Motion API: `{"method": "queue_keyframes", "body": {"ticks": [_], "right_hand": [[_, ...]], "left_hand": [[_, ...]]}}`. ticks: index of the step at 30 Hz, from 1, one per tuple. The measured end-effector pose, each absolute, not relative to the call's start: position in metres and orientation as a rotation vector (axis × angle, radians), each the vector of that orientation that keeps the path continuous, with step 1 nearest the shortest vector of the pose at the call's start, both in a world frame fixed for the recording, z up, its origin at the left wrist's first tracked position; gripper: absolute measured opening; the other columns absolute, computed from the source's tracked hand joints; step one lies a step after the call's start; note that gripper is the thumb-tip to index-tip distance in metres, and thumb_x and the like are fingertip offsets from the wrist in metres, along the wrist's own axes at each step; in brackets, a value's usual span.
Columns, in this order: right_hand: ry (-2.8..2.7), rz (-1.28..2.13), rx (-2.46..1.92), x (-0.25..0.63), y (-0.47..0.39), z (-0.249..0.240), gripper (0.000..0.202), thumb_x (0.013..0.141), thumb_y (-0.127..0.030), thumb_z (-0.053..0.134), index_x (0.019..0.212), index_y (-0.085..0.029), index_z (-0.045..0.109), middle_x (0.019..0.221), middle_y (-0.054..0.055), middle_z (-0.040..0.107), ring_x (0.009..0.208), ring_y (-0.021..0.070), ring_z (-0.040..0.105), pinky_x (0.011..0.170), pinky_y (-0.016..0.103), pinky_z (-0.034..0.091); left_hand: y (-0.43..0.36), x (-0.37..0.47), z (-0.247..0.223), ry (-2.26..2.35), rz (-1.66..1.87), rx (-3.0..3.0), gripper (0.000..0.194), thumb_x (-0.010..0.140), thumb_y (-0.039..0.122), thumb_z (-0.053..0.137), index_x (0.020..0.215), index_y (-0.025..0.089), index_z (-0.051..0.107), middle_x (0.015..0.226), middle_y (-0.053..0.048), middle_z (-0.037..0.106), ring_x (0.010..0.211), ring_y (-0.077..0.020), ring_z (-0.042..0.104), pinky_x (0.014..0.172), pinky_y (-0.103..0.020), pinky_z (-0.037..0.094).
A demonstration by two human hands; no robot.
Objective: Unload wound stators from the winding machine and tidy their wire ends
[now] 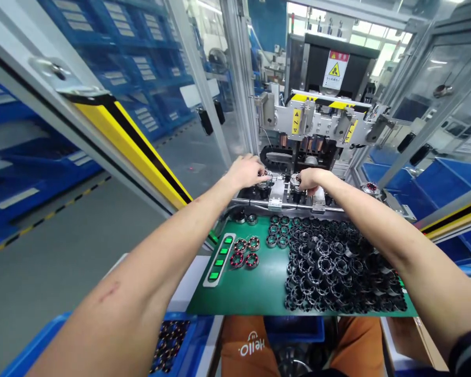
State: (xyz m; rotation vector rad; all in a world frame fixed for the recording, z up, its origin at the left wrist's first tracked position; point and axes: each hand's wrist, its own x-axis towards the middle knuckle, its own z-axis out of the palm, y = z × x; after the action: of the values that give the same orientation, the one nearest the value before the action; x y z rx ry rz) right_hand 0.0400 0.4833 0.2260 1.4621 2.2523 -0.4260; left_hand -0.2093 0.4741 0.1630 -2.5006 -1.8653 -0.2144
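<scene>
My left hand [246,172] reaches to the leftmost fixture of the winding machine, its thumb and fingers closed around a motor stator [264,180] seated there. My right hand [310,179] is at the neighbouring fixture, fingers bent down onto another stator [295,181]; my own hand hides part of it. On the green work surface [259,290] in front lie several wound stators [251,260] with copper and red showing. To their right are many stacked black stator cores [325,265], some under my right forearm.
A white strip with green-lit buttons [221,260] lies at the left of the work surface. Winding heads [310,142] hang above the fixtures. Yellow-black guard strips [135,152] flank the opening. A blue bin [196,335] with wound parts stands lower left.
</scene>
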Motion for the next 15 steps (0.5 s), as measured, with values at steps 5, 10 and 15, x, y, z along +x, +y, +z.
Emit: {"method": "queue_keyframes", "body": {"ticks": [5, 10, 15], "right_hand": [[2.12, -0.543, 1.463, 0.034, 0.492, 0.222, 0.024, 0.092, -0.023, 0.066, 0.107, -0.004, 0.069, 0.069, 0.004, 0.07, 0.074, 0.0171, 0.071, 0.078, 0.031, 0.057], [2.058, -0.559, 1.485, 0.034, 0.493, 0.233, 0.018, 0.091, -0.02, 0.066, 0.103, -0.007, 0.07, 0.069, 0.002, 0.07, 0.069, 0.0149, 0.069, 0.076, 0.031, 0.058], [2.124, -0.502, 1.511, 0.034, 0.493, 0.265, 0.028, 0.097, -0.027, 0.059, 0.114, -0.007, 0.068, 0.075, 0.007, 0.073, 0.066, 0.0171, 0.068, 0.073, 0.034, 0.058]], "left_hand": [[0.489, -0.214, 0.151, -1.76, -0.085, -2.578, 0.068, 0.1, 0.069, 0.044, 0.113, 0.009, 0.073, 0.124, -0.019, 0.066, 0.126, -0.033, 0.052, 0.112, -0.047, 0.039], [0.489, -0.214, 0.163, -1.688, -0.035, -2.602, 0.076, 0.092, 0.077, 0.051, 0.112, 0.008, 0.074, 0.127, -0.02, 0.062, 0.125, -0.0342, 0.046, 0.106, -0.043, 0.04], [0.474, -0.216, 0.209, -1.679, -0.218, -2.531, 0.079, 0.095, 0.077, 0.046, 0.122, 0.007, 0.07, 0.133, -0.019, 0.056, 0.126, -0.033, 0.044, 0.104, -0.042, 0.042]]}}
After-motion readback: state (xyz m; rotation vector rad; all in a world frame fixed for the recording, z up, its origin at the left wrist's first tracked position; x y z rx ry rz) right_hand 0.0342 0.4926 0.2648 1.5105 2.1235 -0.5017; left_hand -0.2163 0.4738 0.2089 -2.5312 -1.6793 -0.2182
